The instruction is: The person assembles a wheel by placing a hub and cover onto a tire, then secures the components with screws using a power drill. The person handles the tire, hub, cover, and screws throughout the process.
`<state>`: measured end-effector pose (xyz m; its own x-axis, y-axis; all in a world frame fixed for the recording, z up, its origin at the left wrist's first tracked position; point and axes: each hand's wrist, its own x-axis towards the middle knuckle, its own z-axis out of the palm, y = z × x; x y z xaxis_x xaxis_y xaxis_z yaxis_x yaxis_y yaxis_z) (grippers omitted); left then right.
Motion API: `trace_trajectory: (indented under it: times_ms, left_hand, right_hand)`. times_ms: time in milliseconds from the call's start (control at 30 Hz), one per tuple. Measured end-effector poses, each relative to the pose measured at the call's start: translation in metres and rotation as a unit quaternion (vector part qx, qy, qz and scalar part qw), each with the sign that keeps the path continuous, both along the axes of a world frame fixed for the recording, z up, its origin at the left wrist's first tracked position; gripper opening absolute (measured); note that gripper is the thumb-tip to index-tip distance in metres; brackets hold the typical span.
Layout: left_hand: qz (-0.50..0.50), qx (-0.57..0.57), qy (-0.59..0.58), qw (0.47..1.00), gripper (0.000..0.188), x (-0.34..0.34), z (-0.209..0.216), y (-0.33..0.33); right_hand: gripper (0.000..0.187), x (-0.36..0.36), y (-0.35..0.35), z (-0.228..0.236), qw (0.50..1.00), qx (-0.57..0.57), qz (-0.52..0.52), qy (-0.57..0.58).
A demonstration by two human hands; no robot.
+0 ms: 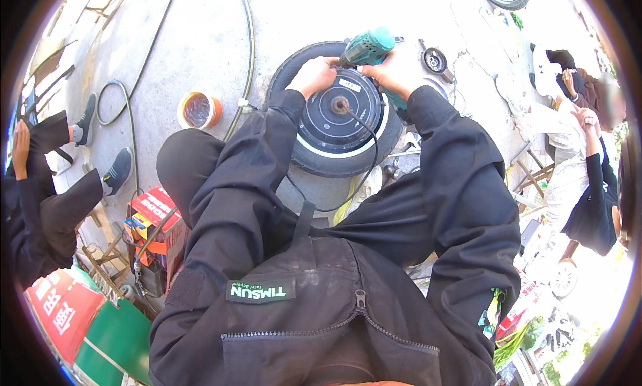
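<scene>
A wheel with a black hub motor (334, 128) and a dark tyre (281, 78) lies flat on the ground in front of me. My right hand (393, 75) grips a teal cordless drill (369, 46), its body across the far edge of the hub. Beside the drill's front end, my left hand (314, 77) rests on the hub rim with its fingers curled in. What those fingertips pinch, if anything, is hidden. From the hub's central axle (340, 106) a black cable (374, 152) loops down toward my legs.
An orange tub (199, 110) and a hose (250, 51) are to the left, near a red box (157, 212). A round black part (435, 60) lies right of the wheel. People sit on both sides; a person's shoe (119, 170) shows at left.
</scene>
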<state>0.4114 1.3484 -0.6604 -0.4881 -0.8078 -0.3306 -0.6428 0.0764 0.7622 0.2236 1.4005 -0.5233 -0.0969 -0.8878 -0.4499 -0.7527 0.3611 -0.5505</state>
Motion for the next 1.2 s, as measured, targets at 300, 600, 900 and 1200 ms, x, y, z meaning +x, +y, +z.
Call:
trace_trajectory:
  times_ms: [300,600,900,1200]
  left_hand:
    - [0.101,-0.056,0.034,0.993,0.036,0.012,-0.002,0.026]
    - [0.111,-0.111,-0.049,0.986,0.046,0.037,0.013,0.088]
    - [0.104,-0.139,-0.041,0.984,0.053,0.044,0.004,0.111]
    - [0.100,-0.123,-0.030,0.987,0.054,0.045,0.007,0.114]
  right_hand:
    - [0.047,0.030,-0.012,0.015,0.986,0.029,0.056,0.156]
    - [0.038,0.027,-0.023,-0.002,0.996,0.055,0.034,0.068]
    - [0.036,0.023,-0.032,-0.033,0.996,0.070,0.006,0.053]
    - [0.039,0.032,-0.028,-0.017,0.985,0.018,0.074,0.153]
